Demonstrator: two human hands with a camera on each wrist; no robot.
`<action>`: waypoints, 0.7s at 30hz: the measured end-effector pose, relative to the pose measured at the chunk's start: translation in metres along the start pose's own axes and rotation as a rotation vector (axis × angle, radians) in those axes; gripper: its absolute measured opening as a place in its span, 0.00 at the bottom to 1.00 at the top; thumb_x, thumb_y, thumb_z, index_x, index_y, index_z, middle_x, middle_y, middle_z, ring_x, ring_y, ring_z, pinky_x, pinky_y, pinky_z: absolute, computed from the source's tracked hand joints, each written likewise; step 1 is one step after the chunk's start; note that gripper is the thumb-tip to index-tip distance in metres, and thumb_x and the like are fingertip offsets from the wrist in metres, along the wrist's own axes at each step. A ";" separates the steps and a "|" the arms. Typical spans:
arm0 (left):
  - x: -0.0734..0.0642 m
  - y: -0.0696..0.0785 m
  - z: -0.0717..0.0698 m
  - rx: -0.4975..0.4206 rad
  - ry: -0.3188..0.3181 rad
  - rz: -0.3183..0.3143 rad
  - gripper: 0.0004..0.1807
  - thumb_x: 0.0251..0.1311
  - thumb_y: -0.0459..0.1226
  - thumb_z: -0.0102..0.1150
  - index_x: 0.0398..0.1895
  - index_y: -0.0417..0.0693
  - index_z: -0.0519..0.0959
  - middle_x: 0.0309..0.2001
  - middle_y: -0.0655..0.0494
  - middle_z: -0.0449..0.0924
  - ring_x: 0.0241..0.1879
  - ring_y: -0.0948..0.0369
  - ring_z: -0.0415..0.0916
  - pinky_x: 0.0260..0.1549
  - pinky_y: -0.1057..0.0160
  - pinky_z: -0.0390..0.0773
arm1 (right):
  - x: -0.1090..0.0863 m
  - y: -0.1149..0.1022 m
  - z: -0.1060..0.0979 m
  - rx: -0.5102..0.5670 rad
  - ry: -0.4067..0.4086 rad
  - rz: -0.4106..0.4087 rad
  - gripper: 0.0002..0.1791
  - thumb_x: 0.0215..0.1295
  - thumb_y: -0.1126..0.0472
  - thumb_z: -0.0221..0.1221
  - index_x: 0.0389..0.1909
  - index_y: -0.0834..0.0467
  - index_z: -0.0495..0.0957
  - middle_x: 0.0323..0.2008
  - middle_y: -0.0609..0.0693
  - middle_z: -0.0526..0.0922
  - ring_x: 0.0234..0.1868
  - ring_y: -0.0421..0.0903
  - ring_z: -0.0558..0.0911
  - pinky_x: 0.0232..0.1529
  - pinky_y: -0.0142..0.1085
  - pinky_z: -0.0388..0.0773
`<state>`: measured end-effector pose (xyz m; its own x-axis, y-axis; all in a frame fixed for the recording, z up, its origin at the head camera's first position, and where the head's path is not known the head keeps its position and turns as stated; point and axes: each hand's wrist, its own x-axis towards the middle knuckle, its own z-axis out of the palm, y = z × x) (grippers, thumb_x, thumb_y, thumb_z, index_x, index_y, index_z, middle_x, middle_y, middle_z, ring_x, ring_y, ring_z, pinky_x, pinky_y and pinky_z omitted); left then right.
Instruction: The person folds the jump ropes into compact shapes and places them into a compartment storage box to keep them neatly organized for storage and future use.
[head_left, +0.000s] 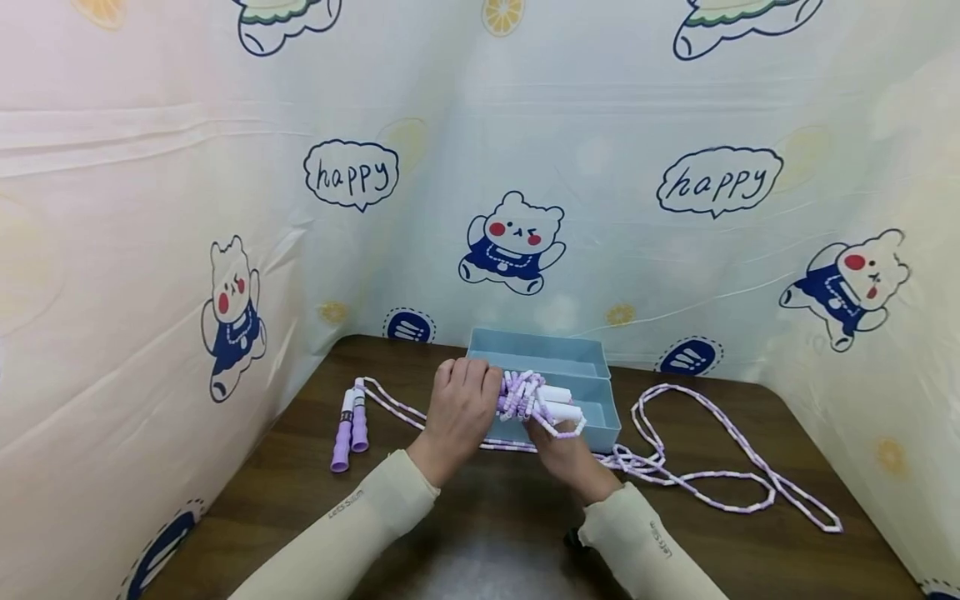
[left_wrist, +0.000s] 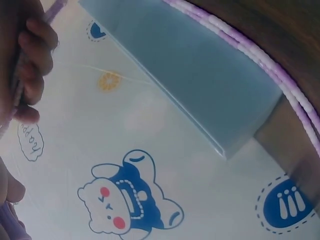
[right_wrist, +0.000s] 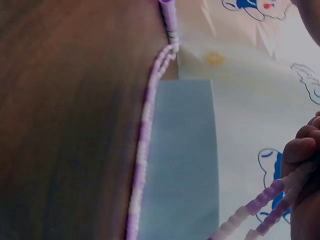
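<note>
A bundled beaded jump rope (head_left: 521,393), lilac and white, is held up over the pale blue box (head_left: 600,433). Two white handle ends (head_left: 561,412) stick out of its right side, and a short beaded loop hangs below them. My left hand (head_left: 463,404) grips the bundle from the left, fingers curled round it. From below, my right hand (head_left: 561,454) holds the handle side, its fingers mostly hidden by the bundle. Beaded strands (right_wrist: 260,200) run from the fingers in the right wrist view. A purple handle (left_wrist: 14,225) shows at the left wrist view's lower left corner.
A second beaded jump rope lies on the dark wooden table (head_left: 480,533). Its two purple handles (head_left: 351,427) are at the left; its cord passes along the box's front and spreads in loops (head_left: 720,475) at the right. A printed curtain (head_left: 585,275) surrounds the table.
</note>
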<state>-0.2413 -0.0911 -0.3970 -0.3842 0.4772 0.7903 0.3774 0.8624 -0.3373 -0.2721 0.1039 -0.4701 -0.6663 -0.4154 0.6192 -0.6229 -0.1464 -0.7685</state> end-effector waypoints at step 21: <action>-0.011 -0.013 0.019 0.133 -0.122 -0.021 0.17 0.54 0.38 0.67 0.42 0.43 0.73 0.35 0.46 0.72 0.37 0.50 0.69 0.41 0.52 0.67 | -0.033 -0.055 0.042 -0.802 -0.222 0.081 0.14 0.67 0.58 0.60 0.50 0.58 0.75 0.24 0.37 0.72 0.25 0.35 0.72 0.28 0.32 0.72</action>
<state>-0.2578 -0.1042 -0.4112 -0.4936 0.4685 0.7327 0.2568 0.8835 -0.3919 -0.1981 0.0877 -0.4552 -0.6780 -0.5763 0.4564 -0.7350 0.5403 -0.4097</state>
